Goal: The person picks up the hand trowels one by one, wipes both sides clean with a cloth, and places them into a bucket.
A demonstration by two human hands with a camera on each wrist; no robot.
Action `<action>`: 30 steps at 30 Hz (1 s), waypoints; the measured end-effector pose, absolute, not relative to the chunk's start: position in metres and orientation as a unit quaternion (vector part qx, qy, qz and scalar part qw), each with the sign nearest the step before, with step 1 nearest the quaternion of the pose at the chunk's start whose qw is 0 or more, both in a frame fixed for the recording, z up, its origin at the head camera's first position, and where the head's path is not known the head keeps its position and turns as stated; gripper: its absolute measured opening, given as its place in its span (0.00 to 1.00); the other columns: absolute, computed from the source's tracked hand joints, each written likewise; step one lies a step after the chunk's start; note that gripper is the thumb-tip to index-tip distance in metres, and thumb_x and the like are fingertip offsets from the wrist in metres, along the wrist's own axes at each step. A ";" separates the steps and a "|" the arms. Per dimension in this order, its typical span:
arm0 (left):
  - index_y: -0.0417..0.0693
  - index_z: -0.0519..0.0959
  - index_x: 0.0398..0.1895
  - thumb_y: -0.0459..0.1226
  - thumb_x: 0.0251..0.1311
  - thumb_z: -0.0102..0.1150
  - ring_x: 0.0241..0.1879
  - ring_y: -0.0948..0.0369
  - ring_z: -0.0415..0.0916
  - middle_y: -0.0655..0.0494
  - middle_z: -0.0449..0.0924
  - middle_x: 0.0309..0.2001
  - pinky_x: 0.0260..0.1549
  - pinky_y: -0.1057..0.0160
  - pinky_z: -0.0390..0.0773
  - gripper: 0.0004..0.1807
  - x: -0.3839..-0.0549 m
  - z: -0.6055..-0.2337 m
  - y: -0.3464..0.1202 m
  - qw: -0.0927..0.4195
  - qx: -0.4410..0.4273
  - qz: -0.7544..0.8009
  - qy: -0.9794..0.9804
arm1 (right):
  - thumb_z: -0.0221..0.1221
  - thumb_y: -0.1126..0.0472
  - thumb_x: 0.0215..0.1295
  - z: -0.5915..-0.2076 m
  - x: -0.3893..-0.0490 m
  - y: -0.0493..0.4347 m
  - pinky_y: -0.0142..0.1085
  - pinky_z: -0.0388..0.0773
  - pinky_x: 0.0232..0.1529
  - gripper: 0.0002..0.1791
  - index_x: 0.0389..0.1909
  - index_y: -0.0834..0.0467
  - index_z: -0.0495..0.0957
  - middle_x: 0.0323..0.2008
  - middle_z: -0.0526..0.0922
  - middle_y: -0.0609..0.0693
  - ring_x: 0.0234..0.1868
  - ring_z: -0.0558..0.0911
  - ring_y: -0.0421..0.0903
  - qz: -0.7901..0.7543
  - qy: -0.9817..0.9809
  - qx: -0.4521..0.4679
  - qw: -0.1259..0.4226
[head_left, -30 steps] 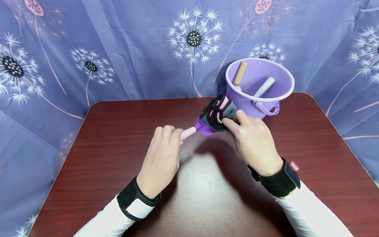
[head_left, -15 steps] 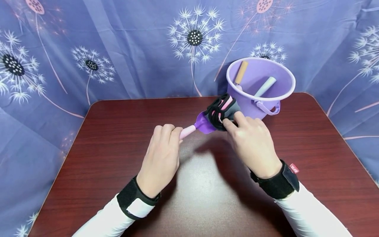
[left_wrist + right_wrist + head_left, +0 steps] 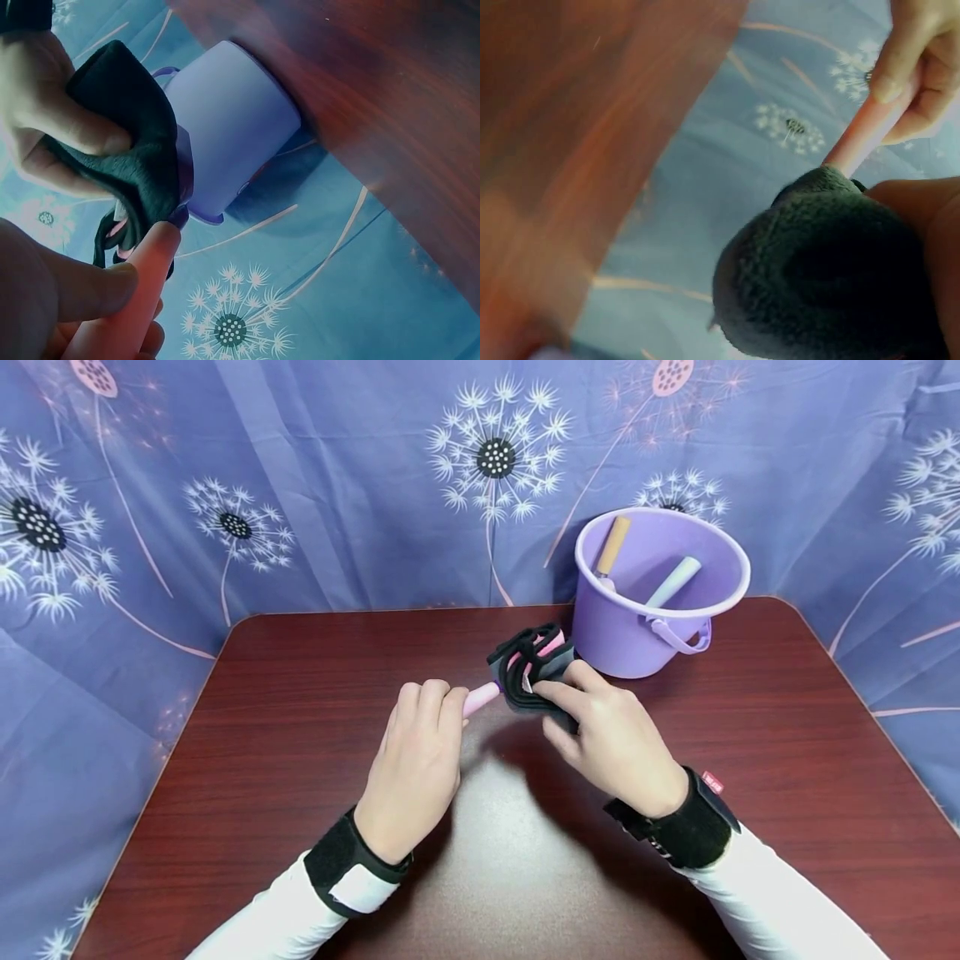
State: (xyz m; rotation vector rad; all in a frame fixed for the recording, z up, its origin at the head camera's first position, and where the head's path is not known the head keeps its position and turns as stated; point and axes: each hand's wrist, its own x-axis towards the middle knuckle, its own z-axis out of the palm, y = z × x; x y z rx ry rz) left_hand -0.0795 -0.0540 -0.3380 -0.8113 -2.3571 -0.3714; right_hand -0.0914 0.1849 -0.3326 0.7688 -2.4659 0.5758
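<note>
My left hand [image 3: 412,768] grips the pink handle [image 3: 481,698] of a small trowel. In the left wrist view, its purple blade [image 3: 184,165] shows as a sliver beside the cloth. My right hand [image 3: 621,745] holds a folded cloth [image 3: 557,667], dark grey with black edging and pink inside, wrapped about the blade. Index finger and thumb press on the cloth from opposite sides. From above, the cloth hides nearly all of the blade. Seen from the right wrist, the fuzzy grey cloth [image 3: 817,277] reaches up to the handle's end. The trowel is held above the table.
A lilac bucket [image 3: 617,639] stands at the back right of the dark red wooden table [image 3: 322,660]. Inside lean a tan handle [image 3: 613,545] and a pale mint handle [image 3: 674,582]. A blue curtain [image 3: 360,485] with dandelion prints hangs behind the table.
My right hand has moved left and toward me, bringing the cloth along the blade to the handle. The purple blade showing earlier is now mostly covered. My left hand has barely shifted.
</note>
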 end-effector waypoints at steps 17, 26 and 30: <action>0.33 0.73 0.48 0.35 0.73 0.49 0.34 0.49 0.61 0.45 0.67 0.38 0.31 0.56 0.66 0.12 -0.081 -0.335 -0.053 0.320 -0.306 -0.170 -0.880 | 0.68 0.71 0.55 -0.314 -0.086 0.175 0.29 0.72 0.38 0.16 0.46 0.60 0.86 0.33 0.78 0.46 0.34 0.76 0.38 0.435 -0.836 0.283 0.178; 0.31 0.73 0.48 0.38 0.77 0.44 0.33 0.49 0.60 0.44 0.67 0.38 0.31 0.55 0.65 0.15 -0.081 -0.330 -0.056 0.326 -0.309 -0.178 -0.876 | 0.69 0.66 0.57 -0.333 -0.093 0.182 0.29 0.73 0.39 0.18 0.50 0.55 0.85 0.37 0.78 0.43 0.37 0.77 0.37 0.441 -0.832 0.295 0.163; 0.31 0.73 0.48 0.39 0.77 0.43 0.33 0.49 0.60 0.44 0.67 0.38 0.31 0.55 0.65 0.16 -0.082 -0.328 -0.058 0.330 -0.309 -0.185 -0.873 | 0.67 0.65 0.59 -0.334 -0.092 0.181 0.28 0.74 0.38 0.18 0.51 0.53 0.85 0.38 0.76 0.42 0.37 0.77 0.36 0.421 -0.836 0.310 0.167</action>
